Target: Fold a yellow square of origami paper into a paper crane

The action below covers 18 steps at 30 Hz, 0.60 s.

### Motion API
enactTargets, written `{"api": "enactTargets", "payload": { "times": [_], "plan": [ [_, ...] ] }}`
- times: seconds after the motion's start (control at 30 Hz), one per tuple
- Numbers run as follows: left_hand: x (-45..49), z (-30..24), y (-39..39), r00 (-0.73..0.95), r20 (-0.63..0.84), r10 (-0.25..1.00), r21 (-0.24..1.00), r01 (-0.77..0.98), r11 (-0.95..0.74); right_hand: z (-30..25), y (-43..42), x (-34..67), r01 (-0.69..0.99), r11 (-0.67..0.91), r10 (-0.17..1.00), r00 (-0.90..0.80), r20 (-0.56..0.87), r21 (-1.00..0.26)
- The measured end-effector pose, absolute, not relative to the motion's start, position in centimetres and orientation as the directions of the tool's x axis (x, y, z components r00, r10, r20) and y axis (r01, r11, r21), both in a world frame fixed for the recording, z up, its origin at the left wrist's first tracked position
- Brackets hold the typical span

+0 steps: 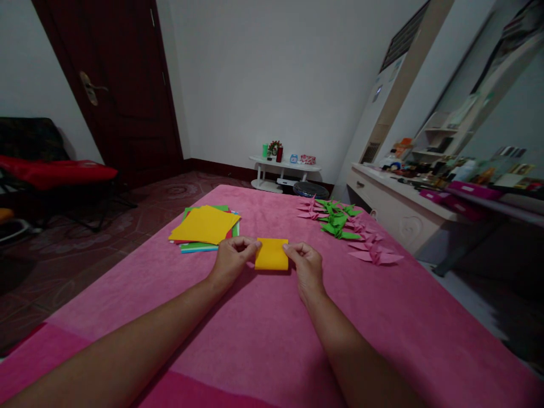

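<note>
A yellow sheet of paper [272, 255], bent over on itself with a rounded lower edge, is held between my two hands just above the pink cloth. My left hand [233, 255] pinches its upper left corner between thumb and fingers. At the upper right corner, my right hand [306, 262] grips it in the same way. Beyond my left hand lies a stack of coloured paper [204, 224], yellow on top, with green, red, white and blue edges showing below. To the right sit folded paper cranes, several green [339, 220] and several pink [374, 253].
The pink cloth [272, 334] covers the wide surface under my hands. A dressing table [395, 195] crowded with bottles and boxes stands along the right. Against the back wall is a low white shelf [284, 164]. A red folding chair [55, 173] and a dark door [110, 85] are at the left.
</note>
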<state>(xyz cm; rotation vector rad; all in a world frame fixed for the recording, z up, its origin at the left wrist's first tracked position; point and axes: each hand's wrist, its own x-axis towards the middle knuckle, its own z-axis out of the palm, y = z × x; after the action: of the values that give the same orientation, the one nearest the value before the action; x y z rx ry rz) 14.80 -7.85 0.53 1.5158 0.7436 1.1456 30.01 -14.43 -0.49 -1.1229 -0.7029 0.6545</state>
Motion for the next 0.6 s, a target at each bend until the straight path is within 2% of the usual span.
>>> {"api": "enactTargets", "payload": {
  "times": [0.43, 0.6],
  "plan": [
    [14.84, 0.3, -7.61, 0.296, 0.353, 0.888, 0.935, -0.078, -0.346, -0.74, -14.34, 29.96, -0.056, 0.286, 0.769, 0.609, 0.195, -0.956],
    [14.97, 0.18, -7.47, 0.315, 0.381, 0.869, 0.924, -0.144, -0.353, -0.42, -14.32, 30.1, -0.121, 0.297, 0.769, 0.619, 0.162, -0.947]
  ]
}}
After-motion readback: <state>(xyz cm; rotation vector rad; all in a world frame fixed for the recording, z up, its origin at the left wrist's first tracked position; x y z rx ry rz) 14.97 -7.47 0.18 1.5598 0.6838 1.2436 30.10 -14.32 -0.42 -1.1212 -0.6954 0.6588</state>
